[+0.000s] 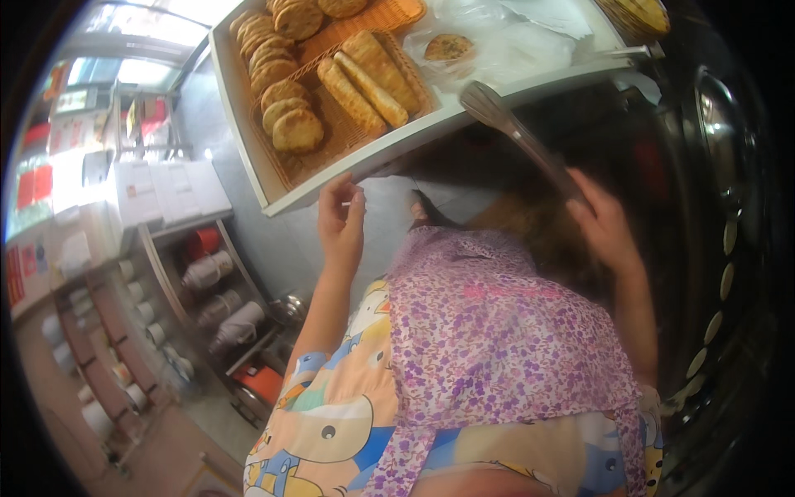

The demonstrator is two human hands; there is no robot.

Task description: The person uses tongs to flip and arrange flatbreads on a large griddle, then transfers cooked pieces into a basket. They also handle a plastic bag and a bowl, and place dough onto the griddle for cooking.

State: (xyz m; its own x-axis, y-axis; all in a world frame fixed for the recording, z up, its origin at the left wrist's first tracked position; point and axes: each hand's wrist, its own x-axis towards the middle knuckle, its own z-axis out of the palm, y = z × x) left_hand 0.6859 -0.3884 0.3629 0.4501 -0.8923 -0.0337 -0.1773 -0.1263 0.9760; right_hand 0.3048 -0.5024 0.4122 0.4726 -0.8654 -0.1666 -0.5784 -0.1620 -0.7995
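Observation:
My right hand (599, 217) grips the handle end of metal food tongs (540, 149). The tongs' head reaches the front rim of a white-edged display tray (372, 155). My left hand (341, 214) holds nothing, its fingers loosely curled beside that rim; whether it touches is unclear. In the tray, a woven basket (329, 105) carries long golden flatbreads (380, 71) and a column of round flatbreads (298, 129). A single browned round flatbread (448, 47) lies on or in clear plastic bags (515, 46) to the right.
More round flatbreads (298, 18) stand at the back. Pale discs (725, 281) line a dark, shiny appliance (745, 186) on the right. Thermos flasks (211, 268) fill a shelf at left, below white foam boxes (174, 192). A stack of flatbreads (643, 15) sits top right.

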